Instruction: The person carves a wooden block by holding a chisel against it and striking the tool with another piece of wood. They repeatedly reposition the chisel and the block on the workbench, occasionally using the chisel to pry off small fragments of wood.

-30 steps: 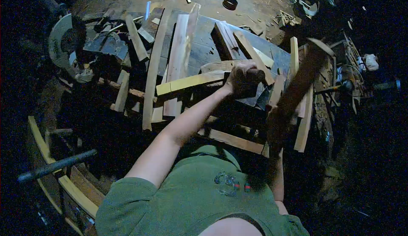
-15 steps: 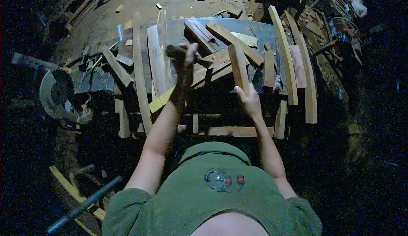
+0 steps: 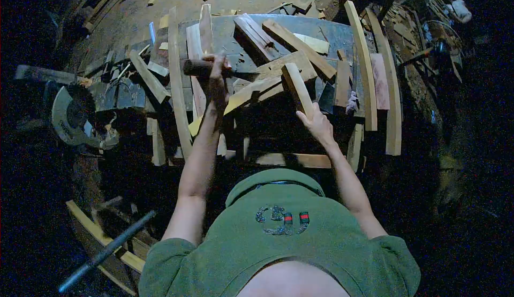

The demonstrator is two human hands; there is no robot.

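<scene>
My left hand (image 3: 217,83) is closed around a chisel (image 3: 197,68) with a thick dark handle. Its dark narrow blade points right, toward a notched wooden beam (image 3: 276,71) lying slantwise on the bench. The hand is slightly blurred and in shadow. In my right hand (image 3: 318,126) is the lower end of a short wooden bar (image 3: 300,89), fingers wrapped round it. The bar points up and away from me, and its far end overlaps the beam in this view. Behind the beam lie a cracked wood block (image 3: 254,37) and a longer wooden piece (image 3: 297,48).
Long boards stand at the right (image 3: 364,67) and left (image 3: 179,83) of the bench (image 3: 230,21). A circular saw (image 3: 69,112) with a toothed blade is at far left. A metal pipe (image 3: 107,251) is at lower left. Offcuts lie on the bench and floor.
My left hand has moved left with the chisel, away from the beam's notch. The bar in my right hand has swung leftward and tilted more. The whole view has shifted slightly.
</scene>
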